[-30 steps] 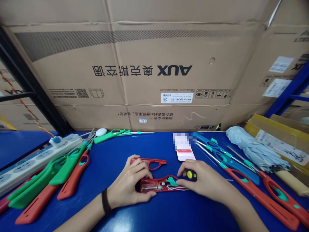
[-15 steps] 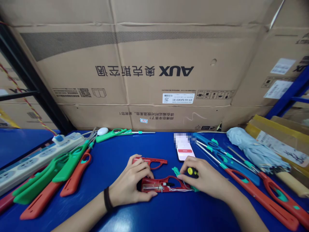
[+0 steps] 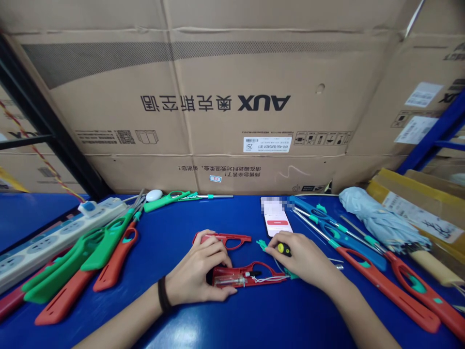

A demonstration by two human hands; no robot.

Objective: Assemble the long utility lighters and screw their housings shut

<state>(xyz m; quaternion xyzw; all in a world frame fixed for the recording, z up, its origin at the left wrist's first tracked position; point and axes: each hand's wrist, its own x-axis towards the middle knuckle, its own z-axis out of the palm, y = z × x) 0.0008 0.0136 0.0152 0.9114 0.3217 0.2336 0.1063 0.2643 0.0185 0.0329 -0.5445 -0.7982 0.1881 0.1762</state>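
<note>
**My L hand (image 3: 199, 264) clamps the open red lighter shell (image 3: 271, 280), long axis L–R on the counter (image 3: 232, 315).**
R hand (image 3: 301, 257), nearer its right end, pinches a yellow-capped screwdriver (image 3: 284, 249) (tip hidden); 2nd red half (image 3: 236, 238) lies just beyond.

The upper part of the flat glass smartphone (image 3: 276, 218) screen is pixelated and unreadable. The right hand (image 3: 298, 257) hides the shaft and tip of the yellow-and-black screwdriver (image 3: 283, 248). The left hand (image 3: 198, 271) covers one end of the open red plastic lighter housing (image 3: 250, 278). The left picture edge cuts off the long white power strip (image 3: 54, 242).
</note>
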